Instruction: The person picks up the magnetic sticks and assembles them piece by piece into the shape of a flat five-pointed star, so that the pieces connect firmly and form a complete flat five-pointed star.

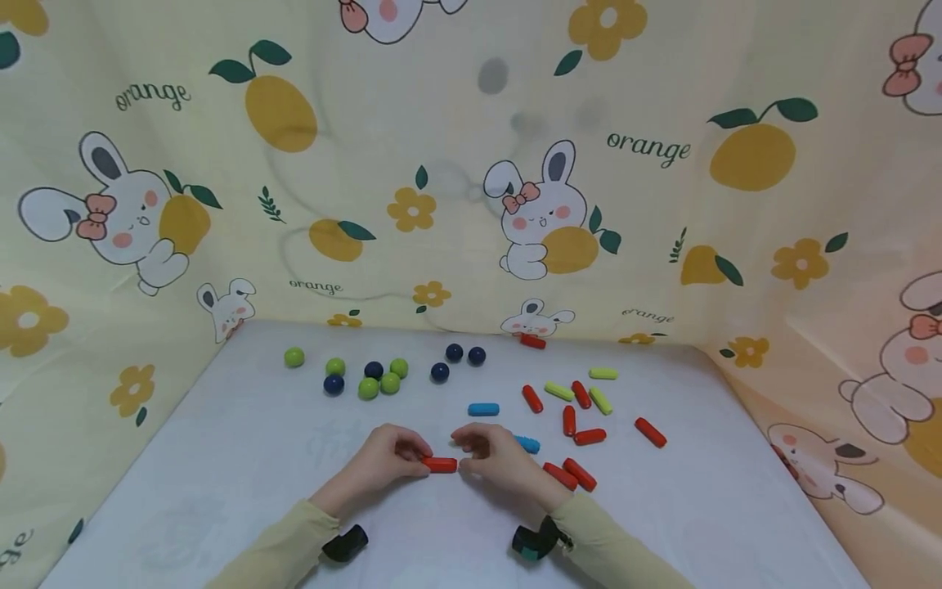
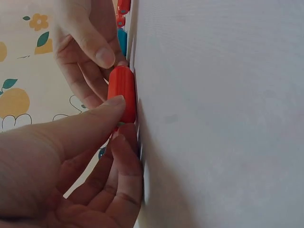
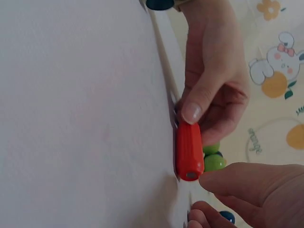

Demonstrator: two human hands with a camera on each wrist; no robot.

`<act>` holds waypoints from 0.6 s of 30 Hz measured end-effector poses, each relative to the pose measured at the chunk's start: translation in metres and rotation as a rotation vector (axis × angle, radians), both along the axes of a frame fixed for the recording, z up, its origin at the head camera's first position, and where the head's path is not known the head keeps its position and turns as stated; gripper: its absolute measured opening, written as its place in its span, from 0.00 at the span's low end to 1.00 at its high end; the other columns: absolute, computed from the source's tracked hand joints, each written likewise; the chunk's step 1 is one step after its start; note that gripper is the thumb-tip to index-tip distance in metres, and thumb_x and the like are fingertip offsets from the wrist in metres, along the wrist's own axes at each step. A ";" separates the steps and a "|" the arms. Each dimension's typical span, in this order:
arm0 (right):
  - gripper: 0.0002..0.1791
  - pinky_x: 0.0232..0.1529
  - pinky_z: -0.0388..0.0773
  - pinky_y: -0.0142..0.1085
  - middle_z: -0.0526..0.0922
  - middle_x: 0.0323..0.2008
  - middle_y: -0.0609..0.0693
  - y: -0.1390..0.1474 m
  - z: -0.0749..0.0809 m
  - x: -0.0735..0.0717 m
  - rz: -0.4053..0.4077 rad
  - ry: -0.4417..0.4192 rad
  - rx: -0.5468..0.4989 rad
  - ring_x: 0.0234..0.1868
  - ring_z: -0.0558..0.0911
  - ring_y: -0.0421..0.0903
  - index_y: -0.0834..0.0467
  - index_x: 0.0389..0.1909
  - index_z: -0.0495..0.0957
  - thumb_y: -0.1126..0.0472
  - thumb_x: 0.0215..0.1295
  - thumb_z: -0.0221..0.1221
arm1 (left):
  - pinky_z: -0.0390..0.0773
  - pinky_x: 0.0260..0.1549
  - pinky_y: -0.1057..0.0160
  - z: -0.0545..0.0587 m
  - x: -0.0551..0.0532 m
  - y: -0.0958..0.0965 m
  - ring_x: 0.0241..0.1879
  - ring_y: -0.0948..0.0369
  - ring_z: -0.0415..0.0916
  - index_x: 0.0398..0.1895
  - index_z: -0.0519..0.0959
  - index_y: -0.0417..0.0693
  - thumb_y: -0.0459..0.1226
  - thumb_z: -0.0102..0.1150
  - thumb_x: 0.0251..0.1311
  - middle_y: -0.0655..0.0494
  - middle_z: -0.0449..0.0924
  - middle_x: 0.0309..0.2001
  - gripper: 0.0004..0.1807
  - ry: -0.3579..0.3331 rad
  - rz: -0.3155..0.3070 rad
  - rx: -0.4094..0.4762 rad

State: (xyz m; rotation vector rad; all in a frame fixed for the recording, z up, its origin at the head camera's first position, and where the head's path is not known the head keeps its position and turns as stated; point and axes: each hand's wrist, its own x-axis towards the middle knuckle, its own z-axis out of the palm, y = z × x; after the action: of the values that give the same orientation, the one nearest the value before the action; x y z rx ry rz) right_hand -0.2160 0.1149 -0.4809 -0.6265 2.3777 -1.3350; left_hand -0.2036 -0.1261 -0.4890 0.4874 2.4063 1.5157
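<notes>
A red magnetic rod (image 1: 441,465) lies level just over or on the white table, with a small metal disc in its end in the right wrist view. My left hand (image 1: 388,456) pinches its left end between thumb and fingers. At the other end is my right hand (image 1: 495,460), its thumb (image 3: 232,178) beside the tip; whether it touches cannot be told. The right fingers are loosely bent around nothing. Just behind the right hand, a blue rod (image 1: 527,444) is partly hidden. Two red rods (image 1: 580,474) lie beside the right wrist.
Green balls (image 1: 368,388) and navy balls (image 1: 440,372) sit at the back left and centre of the table (image 1: 221,458). Several red rods (image 1: 651,432), yellow-green rods (image 1: 600,401) and another blue rod (image 1: 483,409) lie centre to right. A printed cloth (image 1: 456,147) encloses the back and sides.
</notes>
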 end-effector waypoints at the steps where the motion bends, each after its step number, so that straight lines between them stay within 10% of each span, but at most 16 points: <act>1: 0.22 0.49 0.76 0.36 0.79 0.49 0.48 0.001 0.000 -0.001 -0.010 0.001 -0.008 0.47 0.76 0.47 0.56 0.58 0.75 0.64 0.61 0.63 | 0.78 0.34 0.65 0.000 0.000 0.001 0.29 0.60 0.77 0.38 0.84 0.41 0.31 0.71 0.49 0.57 0.82 0.30 0.11 0.004 -0.005 0.003; 18: 0.23 0.49 0.76 0.35 0.80 0.49 0.49 0.020 -0.004 -0.015 -0.031 0.021 -0.030 0.48 0.76 0.47 0.57 0.59 0.73 0.66 0.62 0.63 | 0.78 0.33 0.67 -0.002 -0.014 0.024 0.28 0.61 0.76 0.37 0.84 0.43 0.31 0.71 0.50 0.58 0.81 0.30 0.10 0.053 -0.024 -0.020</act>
State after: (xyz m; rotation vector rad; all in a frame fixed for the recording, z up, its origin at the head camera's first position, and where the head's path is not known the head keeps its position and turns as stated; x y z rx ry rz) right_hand -0.2308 0.1348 -0.4845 -0.6168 2.3972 -1.3868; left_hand -0.2175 -0.1019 -0.4914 0.5575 2.4437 1.4860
